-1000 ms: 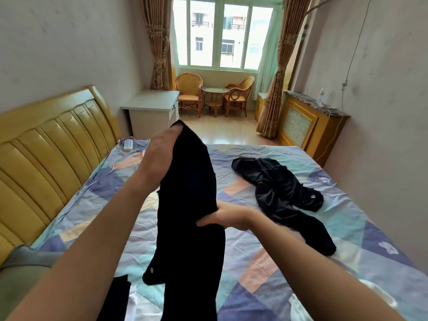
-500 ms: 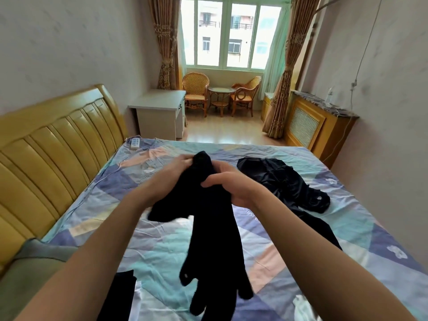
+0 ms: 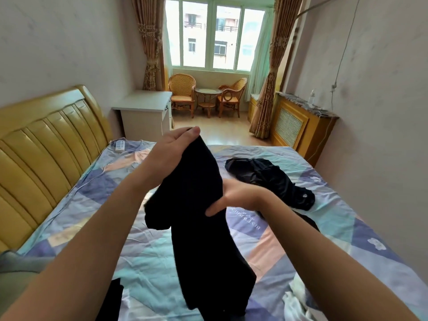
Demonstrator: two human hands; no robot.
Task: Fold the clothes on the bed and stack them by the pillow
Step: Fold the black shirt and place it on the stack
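Headboard (image 3: pixel 46 144) and grey-green pillow (image 3: pixel 20 269), well to the left of the fingers; a folded black item (image 3: pixel 111 300) lies just beside the pillow, its kind not legible. Left hand (image 3: pixel 171 154), raised, fingers (image 3: pixel 185 133) curled and pinching the top edge of a black garment (image 3: pixel 199 228), which hangs free above the bed (image 3: pixel 289 251). Right hand (image 3: pixel 234 198), lower, pinches the garment's right edge at mid-height, thumb in front, remaining fingers hidden behind the cloth. The fabric appears light, soft and limp: it drapes and bunches, offers no stiffness, and should slip little. Best taken at hems or corners, two points spread apart, so that it hangs flat for folding. To the right of both hands, a crumpled black shiny garment (image 3: pixel 271 181) lies on the bed unfolded; white cloth (image 3: pixel 298 304) shows at the lower right. A white desk (image 3: pixel 146 107) stands beyond.
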